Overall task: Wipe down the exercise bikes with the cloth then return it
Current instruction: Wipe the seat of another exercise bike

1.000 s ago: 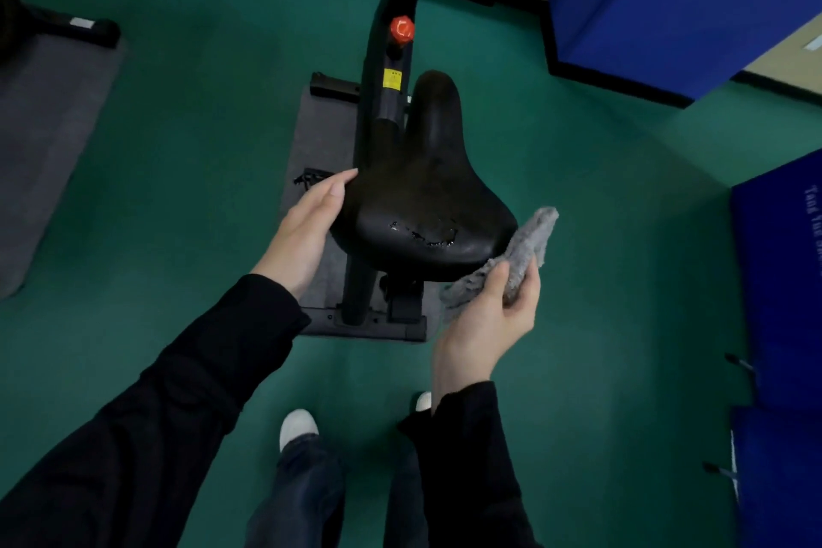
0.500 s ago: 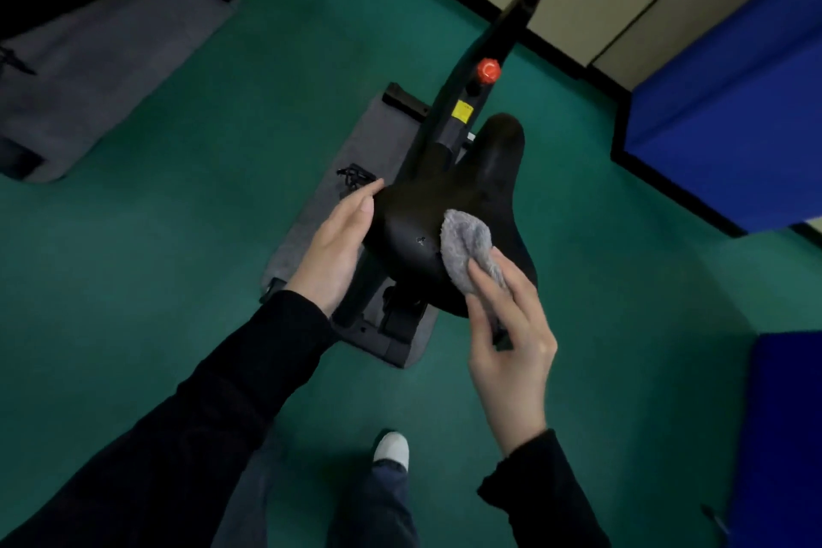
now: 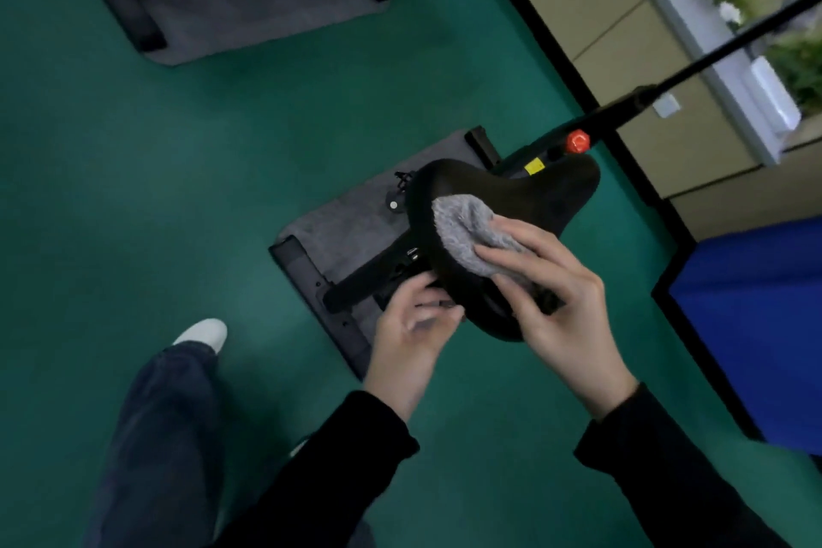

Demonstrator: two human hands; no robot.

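Observation:
The exercise bike's black saddle [image 3: 533, 196] fills the middle of the head view, its nose pointing up right toward a red knob [image 3: 578, 141] on the frame. A grey fluffy cloth [image 3: 462, 222] lies on the saddle's wide rear part. My right hand [image 3: 556, 294] presses the cloth onto the saddle, fingers spread over it and thumb under the rear edge. My left hand [image 3: 409, 329] curls its fingers under the saddle's rear rim from below left.
The bike stands on a grey mat [image 3: 347, 231] on green floor. A second bike on its mat [image 3: 249, 4] sits at the top left. Beige cabinets [image 3: 591, 13] line the right wall, with a blue pad [image 3: 756, 325] at right. My white shoe [image 3: 202, 333] is lower left.
My right hand has slid the cloth across the saddle top toward its left rear. My left hand left the saddle's side and moved under the rear rim. The view swung left.

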